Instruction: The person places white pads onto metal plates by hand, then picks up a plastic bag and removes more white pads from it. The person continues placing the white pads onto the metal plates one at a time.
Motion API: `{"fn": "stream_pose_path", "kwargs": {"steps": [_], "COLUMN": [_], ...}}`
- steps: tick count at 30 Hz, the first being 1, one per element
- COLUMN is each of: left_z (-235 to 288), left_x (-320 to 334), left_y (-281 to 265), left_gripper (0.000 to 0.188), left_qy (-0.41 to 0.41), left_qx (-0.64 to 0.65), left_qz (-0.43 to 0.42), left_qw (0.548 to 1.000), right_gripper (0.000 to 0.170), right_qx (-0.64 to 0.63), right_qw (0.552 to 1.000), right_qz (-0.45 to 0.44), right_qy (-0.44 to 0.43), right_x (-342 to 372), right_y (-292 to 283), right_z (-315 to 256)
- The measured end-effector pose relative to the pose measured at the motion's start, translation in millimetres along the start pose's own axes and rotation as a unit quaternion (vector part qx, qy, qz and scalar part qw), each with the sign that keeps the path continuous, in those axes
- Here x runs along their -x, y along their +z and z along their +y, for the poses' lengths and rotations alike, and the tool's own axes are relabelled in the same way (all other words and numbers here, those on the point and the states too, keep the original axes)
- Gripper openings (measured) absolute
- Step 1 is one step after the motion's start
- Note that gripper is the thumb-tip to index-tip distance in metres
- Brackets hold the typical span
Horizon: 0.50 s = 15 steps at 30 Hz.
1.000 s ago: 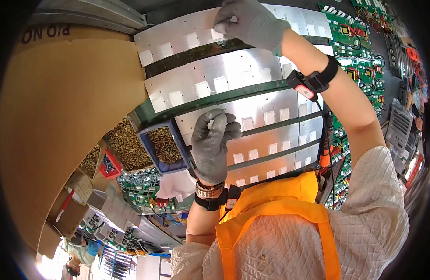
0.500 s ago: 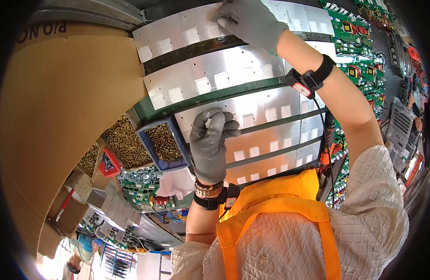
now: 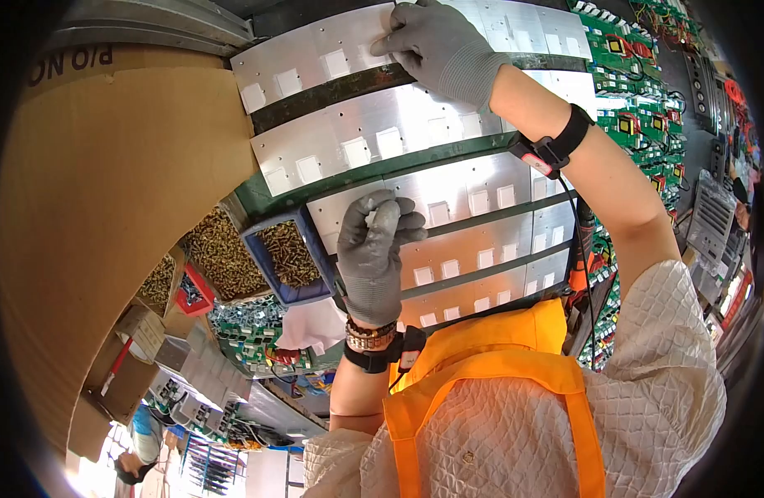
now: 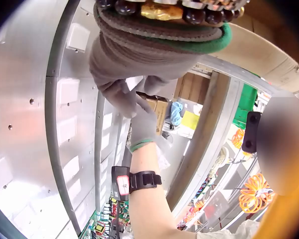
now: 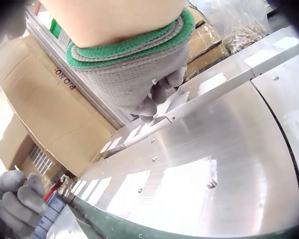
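My gloved left hand (image 3: 371, 257) hovers over the third row of metal plates, its fingers curled. A small white piece (image 3: 370, 218) shows between thumb and fingers; its exact kind I cannot tell. Farther off, my gloved right hand (image 3: 440, 51) presses its fingertips on the farthest row of plates (image 3: 307, 51). In the right wrist view its fingers (image 5: 147, 109) bend down close to white patches on that plate. Similar white square pads (image 3: 356, 151) sit along the plates in every row.
Left of the plates stand a blue bin (image 3: 292, 249) and a box of brass-coloured fasteners (image 3: 224, 253). A large cardboard sheet (image 3: 133, 183) rises at the left. Green circuit boards (image 3: 635, 124) line the right side, where an orange-and-black tool (image 3: 579, 270) lies.
My right hand has shifted slightly down and left, its fingertips coming down on the far plate; white shown at its fingers earlier is hidden now. The left hand has barely moved.
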State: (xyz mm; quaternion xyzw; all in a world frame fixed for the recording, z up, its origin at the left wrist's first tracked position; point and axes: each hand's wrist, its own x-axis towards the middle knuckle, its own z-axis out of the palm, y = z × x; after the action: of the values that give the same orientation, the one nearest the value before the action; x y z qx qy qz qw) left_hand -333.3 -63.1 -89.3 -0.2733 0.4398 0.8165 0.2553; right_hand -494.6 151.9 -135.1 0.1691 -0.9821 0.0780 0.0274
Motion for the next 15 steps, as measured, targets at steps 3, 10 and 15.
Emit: {"fn": "stream_pose_path", "kwargs": {"steps": [3,10,15], "left_z": [5.1,9.2,13.7], "left_x": [-2.0,-5.7,-5.2], "left_y": [12.5,9.2,20.1], "left_gripper": [0.022,0.028,0.027], "left_qy": [0.014,0.017,-0.005], "left_qx": [0.012,-0.015,-0.107], "left_qz": [-0.003,-0.040,-0.034], "left_qw": [1.000,0.999,0.994], "right_gripper": [0.021,0.017,0.024], "right_qx": [0.004,-0.360,-0.393], "right_qw": [1.000,0.925,0.902], "right_qz": [-0.020,0.015,-0.127], "right_qy": [0.004,-0.124,-0.125], "right_x": [-0.9,26.9,55.2], "right_y": [-1.9,-27.9,-55.0], "right_z": [0.6,-22.5,-39.6]}}
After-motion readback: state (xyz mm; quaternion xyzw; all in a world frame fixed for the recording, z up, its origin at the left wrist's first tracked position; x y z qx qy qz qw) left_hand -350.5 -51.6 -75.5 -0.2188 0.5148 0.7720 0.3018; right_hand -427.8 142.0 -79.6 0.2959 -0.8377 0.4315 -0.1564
